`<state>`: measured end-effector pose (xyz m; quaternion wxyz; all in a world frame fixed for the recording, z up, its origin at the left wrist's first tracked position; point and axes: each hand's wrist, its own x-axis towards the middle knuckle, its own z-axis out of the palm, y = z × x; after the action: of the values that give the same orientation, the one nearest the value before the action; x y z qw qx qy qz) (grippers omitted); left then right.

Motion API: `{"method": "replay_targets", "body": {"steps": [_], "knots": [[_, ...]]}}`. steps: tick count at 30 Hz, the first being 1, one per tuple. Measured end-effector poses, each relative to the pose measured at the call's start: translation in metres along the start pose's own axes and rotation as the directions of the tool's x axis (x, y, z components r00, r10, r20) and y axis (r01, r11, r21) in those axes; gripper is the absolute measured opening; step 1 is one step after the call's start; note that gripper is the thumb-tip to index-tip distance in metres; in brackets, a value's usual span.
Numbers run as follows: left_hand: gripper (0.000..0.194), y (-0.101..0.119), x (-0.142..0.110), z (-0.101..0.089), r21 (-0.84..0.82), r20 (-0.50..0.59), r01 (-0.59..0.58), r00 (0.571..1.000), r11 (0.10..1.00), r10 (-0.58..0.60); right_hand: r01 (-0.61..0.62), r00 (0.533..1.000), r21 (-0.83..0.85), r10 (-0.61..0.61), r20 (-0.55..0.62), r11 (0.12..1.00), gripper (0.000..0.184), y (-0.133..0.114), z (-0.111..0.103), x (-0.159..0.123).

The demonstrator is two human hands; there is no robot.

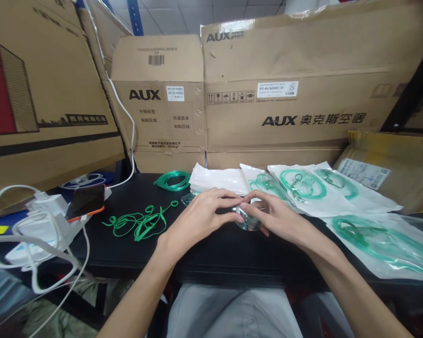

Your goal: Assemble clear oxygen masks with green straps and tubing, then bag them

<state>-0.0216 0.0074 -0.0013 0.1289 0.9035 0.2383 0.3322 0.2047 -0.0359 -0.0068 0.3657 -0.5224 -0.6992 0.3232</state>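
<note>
Near the front of the black table, a small clear, green-tinted oxygen mask (247, 222) is pinched between both hands. My left hand (208, 212) grips its left edge with thumb and fingers, close to a shiny silvery strip. From the other side my right hand (273, 213) closes on the mask with thumb and forefinger, and its other fingers curl behind. Much of the mask is hidden by the fingers. Just behind my left hand, another clear plastic piece (187, 199) partly shows. Thin green elastic straps (150, 224) lie loose to the left.
Coiled green tubing (172, 180) sits behind the straps. White packs (301, 184) with masks and tubing spread across the right, one pack (384, 244) near the front edge. A phone (87, 203) and tangled white cables (44, 225) occupy the left. Cardboard boxes (268, 61) wall the back.
</note>
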Motion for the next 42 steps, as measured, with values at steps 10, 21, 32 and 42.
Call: {"method": "replay_targets", "body": {"steps": [10,21,32,42], "knots": [[0.038,0.001,-0.001,-0.002,0.029,0.039,0.010,0.999,1.000,-0.011,0.009,0.995,-0.073,-0.002,0.097,0.997,0.035,-0.007,-0.011,-0.009],[0.034,0.005,-0.002,-0.006,0.021,0.097,0.014,0.995,1.000,-0.016,0.064,0.992,0.021,-0.066,0.109,0.998,0.033,-0.004,-0.012,-0.008],[0.039,0.004,-0.003,-0.005,0.086,0.047,0.030,0.998,0.996,-0.034,-0.027,0.994,-0.196,0.047,0.097,0.980,0.034,0.001,-0.009,-0.008],[0.019,-0.012,-0.044,-0.045,0.089,0.069,0.133,0.988,0.987,-0.139,-0.037,0.991,-0.264,0.069,0.112,0.964,0.029,0.002,-0.002,-0.006]]}}
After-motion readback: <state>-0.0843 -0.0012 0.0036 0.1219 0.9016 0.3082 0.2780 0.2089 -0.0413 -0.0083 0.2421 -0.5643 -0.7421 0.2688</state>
